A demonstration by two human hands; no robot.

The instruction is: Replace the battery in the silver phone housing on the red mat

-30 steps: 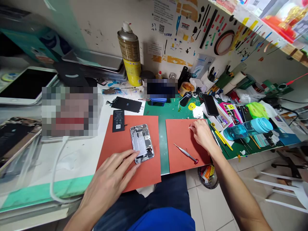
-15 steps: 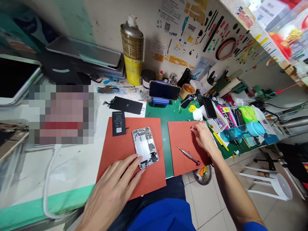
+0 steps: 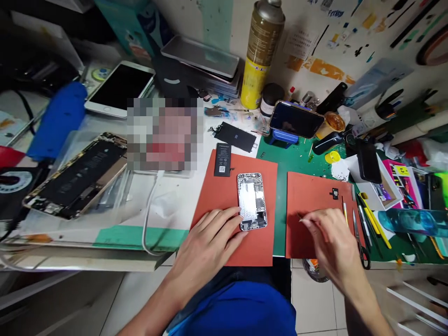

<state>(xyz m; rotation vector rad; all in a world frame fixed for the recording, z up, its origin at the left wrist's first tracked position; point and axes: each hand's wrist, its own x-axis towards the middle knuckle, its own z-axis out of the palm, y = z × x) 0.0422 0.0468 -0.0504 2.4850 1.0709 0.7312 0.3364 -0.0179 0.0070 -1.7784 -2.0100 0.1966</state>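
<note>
Apparently mid small-part handling, touched opened phone (image 3: 252, 200) on left mat (image 3: 257, 249) with slightly spread fingers of left hand (image 3: 210, 238); pinched with right hand (image 3: 336, 238) above right mat (image 3: 308, 191) (item (image 3: 300, 220) too small to identify). Next, probably called for light, steady grip.

right hand (image 3: 331, 235): moved onto screwdriver (image 3: 300, 218) | black part (image 3: 335, 193): uncovered

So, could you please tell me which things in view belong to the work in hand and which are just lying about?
Work in hand:
- opened phone, touched by left hand
- tiny piece in right hand
- probably black battery

Apparently lying about:
- spray can
- propped phone
- blue bottle
</note>
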